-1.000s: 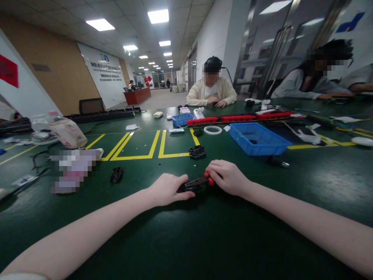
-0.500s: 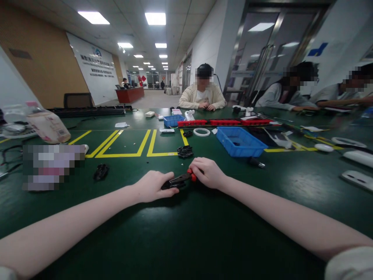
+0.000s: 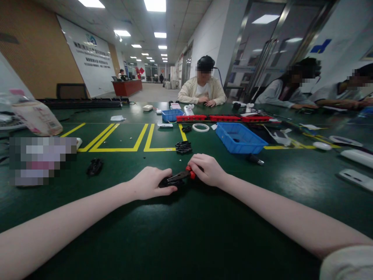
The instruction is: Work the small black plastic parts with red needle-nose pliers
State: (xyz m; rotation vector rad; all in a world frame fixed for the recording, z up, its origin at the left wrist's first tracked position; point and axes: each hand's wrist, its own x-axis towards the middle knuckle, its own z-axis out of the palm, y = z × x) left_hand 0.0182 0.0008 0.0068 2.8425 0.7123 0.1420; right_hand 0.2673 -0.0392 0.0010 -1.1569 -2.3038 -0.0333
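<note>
My right hand [image 3: 208, 169] is closed round the red handles of a pair of pliers [image 3: 181, 175]. Their dark jaws point left, at a small black plastic part [image 3: 167, 183]. Between thumb and fingers, my left hand [image 3: 148, 182] grips that part, low over the green table. The pliers' tips lie against or just over the part; whether they pinch anything, I cannot tell. Similar black parts rest on the table: one [image 3: 94, 167] left of my left hand, another [image 3: 183, 147] beyond my hands.
A blue bin [image 3: 243, 140] stands beyond my right hand, with a black cylindrical object [image 3: 255, 159] before it. Red strips [image 3: 227, 118] and a white ring [image 3: 201, 127] lie farther back. A bottle [image 3: 37, 116] is at left. A person [image 3: 202, 91] sits opposite; others sit at right.
The view has shifted slightly, so the table things appear a little higher and further left. Both hands keep their holds on the pliers and the black part, with hardly any movement.
</note>
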